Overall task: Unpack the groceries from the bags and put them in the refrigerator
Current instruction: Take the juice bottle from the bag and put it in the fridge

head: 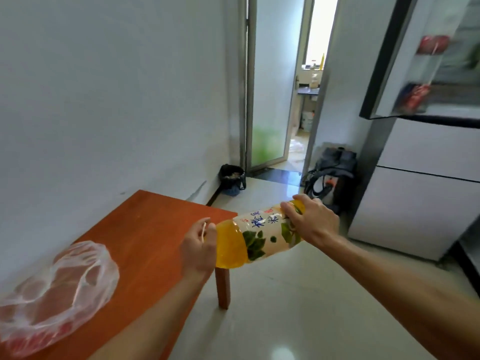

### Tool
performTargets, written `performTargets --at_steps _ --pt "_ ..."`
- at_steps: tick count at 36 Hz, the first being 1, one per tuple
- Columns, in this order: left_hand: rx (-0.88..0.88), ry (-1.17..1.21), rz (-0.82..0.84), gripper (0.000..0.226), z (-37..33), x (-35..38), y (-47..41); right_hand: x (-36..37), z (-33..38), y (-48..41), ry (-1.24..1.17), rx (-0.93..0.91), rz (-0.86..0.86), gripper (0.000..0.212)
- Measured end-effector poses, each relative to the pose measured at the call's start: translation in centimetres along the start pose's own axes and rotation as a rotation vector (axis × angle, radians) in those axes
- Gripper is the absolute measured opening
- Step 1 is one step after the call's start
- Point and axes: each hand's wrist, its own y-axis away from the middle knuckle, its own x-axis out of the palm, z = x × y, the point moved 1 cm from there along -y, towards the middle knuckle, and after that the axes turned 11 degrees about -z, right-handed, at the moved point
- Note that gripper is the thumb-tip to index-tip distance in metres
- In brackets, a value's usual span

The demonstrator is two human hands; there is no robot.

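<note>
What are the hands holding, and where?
A juice bottle, sideways. The left hand has its grip on the narrow end, the right hand on the other end.

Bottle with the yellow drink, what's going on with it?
A person holds the bottle sideways in the air, left hand gripping one end and right hand the other, by the table corner. A plastic bag lies on the table. The fridge stands to the right with its upper door open; the bottle isn't in it yet.
</note>
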Motion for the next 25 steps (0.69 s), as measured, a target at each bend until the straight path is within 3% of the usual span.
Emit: performTargets --at_steps 4,12,16,20,25 --pt "0.032 0.059 0.128 0.048 -1.5 9.5 -2.7 -0.1 -6.6 -4.8 0.005 0.118 -0.055 0.067" --pt "0.15 0.12 0.333 0.053 -7.8 26.6 -5.7 -4.1 -17.9 -12.5 0.031 0.306 -0.203 0.057" --pt "0.197 0.17 0.453 0.047 -11.0 34.7 -4.9 -7.2 -23.1 -14.5 0.129 0.44 -0.276 0.052" --pt "0.212 0.193 0.574 0.03 -13.6 42.9 -2.9 -9.0 -30.0 -16.4 0.181 0.55 -0.347 0.064" --pt "0.245 0.226 0.676 0.033 -16.6 53.2 -0.3 -10.8 -39.3 -19.9 0.251 0.586 -0.392 0.061"
